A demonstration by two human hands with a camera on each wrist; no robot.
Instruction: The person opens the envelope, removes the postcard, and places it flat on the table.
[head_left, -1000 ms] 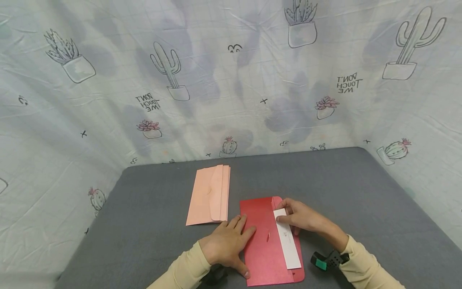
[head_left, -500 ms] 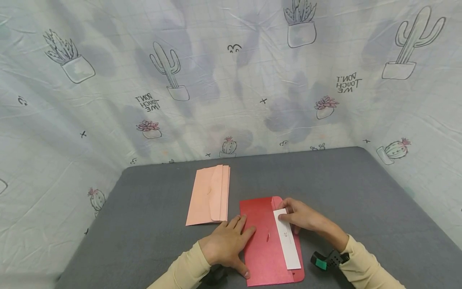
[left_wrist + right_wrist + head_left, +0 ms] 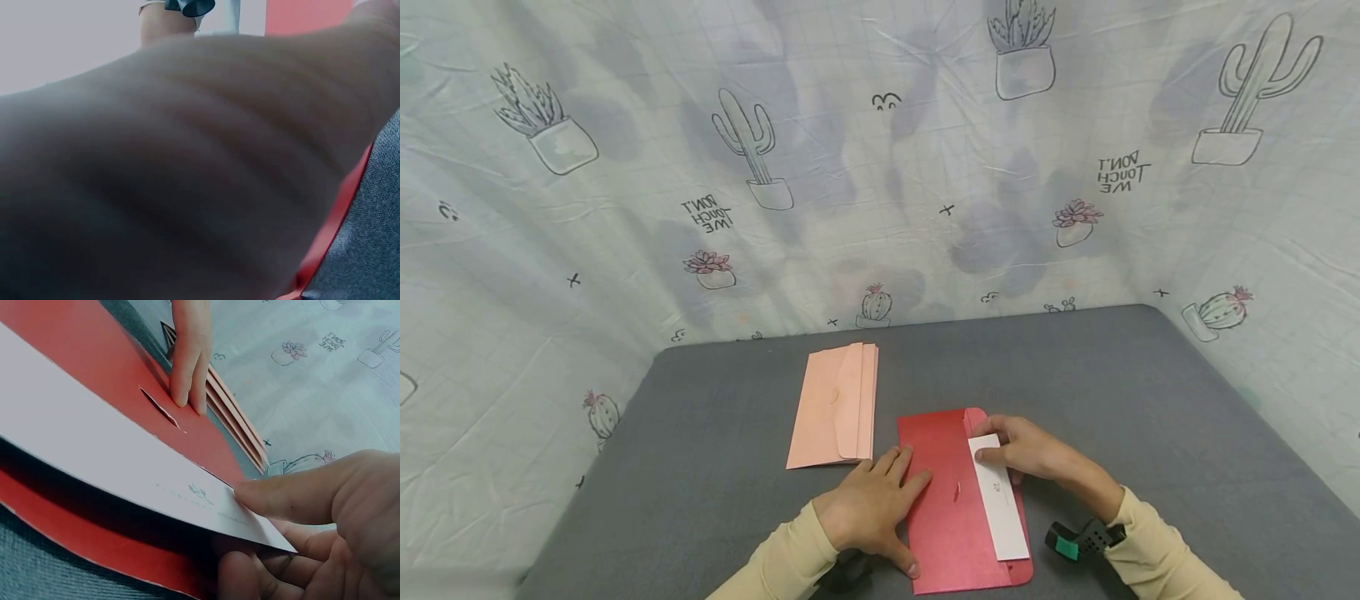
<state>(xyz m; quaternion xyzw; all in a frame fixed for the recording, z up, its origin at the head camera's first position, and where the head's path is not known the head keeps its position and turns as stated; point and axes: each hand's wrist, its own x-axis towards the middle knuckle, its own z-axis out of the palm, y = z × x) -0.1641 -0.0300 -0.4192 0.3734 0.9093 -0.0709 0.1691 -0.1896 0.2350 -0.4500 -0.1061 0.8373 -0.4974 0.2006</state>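
A red envelope [image 3: 936, 517] lies on the grey table with its flap open to the right. My left hand [image 3: 876, 504] rests spread on its left edge, fingers straight. A white card [image 3: 1003, 517] with a small printed mark sticks out along the envelope's open side, its left part hidden inside. My right hand [image 3: 1026, 450] pinches the card near its far end. In the right wrist view the thumb [image 3: 287, 497] lies on top of the card and the other fingers are under it. The left wrist view is mostly filled by the blurred left hand [image 3: 187, 156].
A small stack of peach envelopes [image 3: 823, 408] lies behind the left hand, left of the red envelope. A patterned cloth [image 3: 880, 167] hangs around the grey table [image 3: 722, 467] at the back and sides. A black strap with a green patch [image 3: 1067, 546] is by the right wrist.
The white card has shifted very slightly to the right, with the right fingers still pinching it. The left hand and the red envelope stay in place.
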